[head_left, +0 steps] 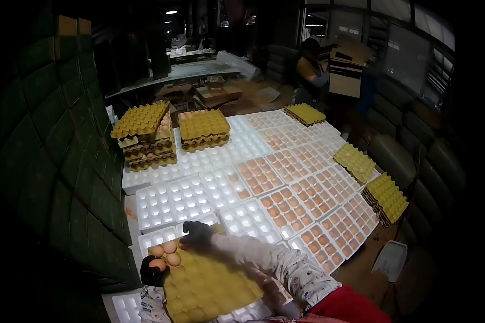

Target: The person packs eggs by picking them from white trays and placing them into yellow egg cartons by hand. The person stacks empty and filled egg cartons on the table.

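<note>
A yellow egg tray (210, 280) lies in front of me, most of its cups bare. A few brown eggs (170, 246) sit in its far left corner. My left hand (152, 273), in a black glove, is at that corner with its fingers closed around an egg (157, 264). My right hand (198, 234), also black-gloved, reaches across to the tray's far edge. Its fingers are curled, and a sliver of egg shows beneath them. Past the tray, white packing trays (172, 202) cover the table, several at the left with vacant cups.
Egg-filled white trays (285, 212) spread to the right. Stacked yellow egg trays (145, 134) and a lower stack (205, 129) stand at the back left; more yellow trays (385, 199) line the right edge. Green crates (54, 161) wall the left. A person (310, 67) stands near cardboard boxes (345, 75).
</note>
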`<move>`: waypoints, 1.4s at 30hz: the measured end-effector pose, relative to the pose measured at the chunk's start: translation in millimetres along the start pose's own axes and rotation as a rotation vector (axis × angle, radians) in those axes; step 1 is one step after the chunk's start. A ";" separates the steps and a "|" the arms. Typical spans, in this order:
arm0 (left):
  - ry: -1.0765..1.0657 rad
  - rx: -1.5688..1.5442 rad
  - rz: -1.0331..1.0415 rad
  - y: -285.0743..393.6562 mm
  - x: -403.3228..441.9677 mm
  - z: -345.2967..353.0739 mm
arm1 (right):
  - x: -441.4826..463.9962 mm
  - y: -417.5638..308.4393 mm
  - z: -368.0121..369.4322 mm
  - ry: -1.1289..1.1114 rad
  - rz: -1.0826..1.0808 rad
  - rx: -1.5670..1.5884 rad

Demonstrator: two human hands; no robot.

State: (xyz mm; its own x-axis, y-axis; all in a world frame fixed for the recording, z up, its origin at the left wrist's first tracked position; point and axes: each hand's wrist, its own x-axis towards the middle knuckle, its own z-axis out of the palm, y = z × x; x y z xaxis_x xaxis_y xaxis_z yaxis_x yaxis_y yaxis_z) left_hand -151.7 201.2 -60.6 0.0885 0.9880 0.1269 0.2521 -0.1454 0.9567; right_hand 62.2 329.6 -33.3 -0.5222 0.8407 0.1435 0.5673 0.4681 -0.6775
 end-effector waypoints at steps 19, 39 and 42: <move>-0.216 0.744 0.145 17.4 27.8 -13.9 | 33.8 -8.9 27.8 -0.052 0.019 0.678; -0.092 0.929 0.148 -24.1 80.8 -61.7 | 26.7 -67.1 23.1 -0.242 0.022 -0.391; -0.227 1.231 0.028 -51.2 89.7 -57.1 | 0.7 -46.1 2.9 -0.187 0.208 0.879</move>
State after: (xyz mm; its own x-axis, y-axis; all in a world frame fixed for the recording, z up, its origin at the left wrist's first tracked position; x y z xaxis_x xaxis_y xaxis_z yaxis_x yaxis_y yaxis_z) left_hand -211.7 300.3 -83.2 0.2414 0.9702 -0.0221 0.9690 -0.2398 0.0594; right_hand 33.8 307.8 -4.1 -0.6015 0.7914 -0.1091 0.0131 -0.1268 -0.9918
